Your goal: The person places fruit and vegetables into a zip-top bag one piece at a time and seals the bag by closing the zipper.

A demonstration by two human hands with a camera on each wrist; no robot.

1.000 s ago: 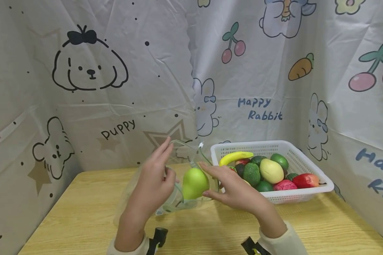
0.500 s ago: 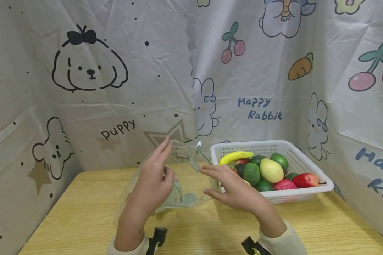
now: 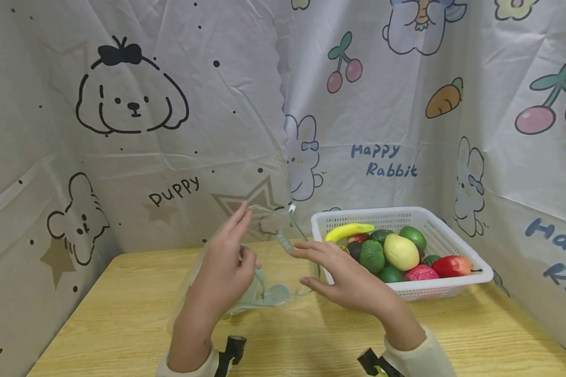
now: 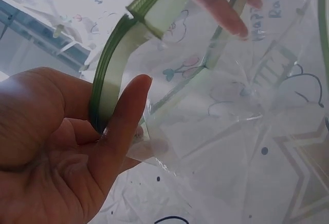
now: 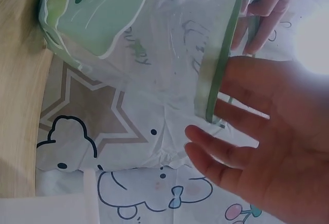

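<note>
1. While the left hand pinches the green rim of the clear bag between thumb and fingers, the right hand has its fingers straight and apart. Two of these fingers meet the rim on the other side; whether they push from inside, I cannot tell.

2. The bag is between both hands, over the wooden table, and its mouth stands open. What lies at its bottom is not clear enough to name.

3. In my judgement, the step in hand is the holding open of this mouth. The next move seems to call for a firm left grip, and for right fingers which come away from the rim without folding it.

4. About the edges: the white basket with fruits is just beside the right hand, so a wide swing to the right could knock its near corner. The printed cloth rises behind the table. Bare wood shows to the left and in front, so these directions look easier.
</note>
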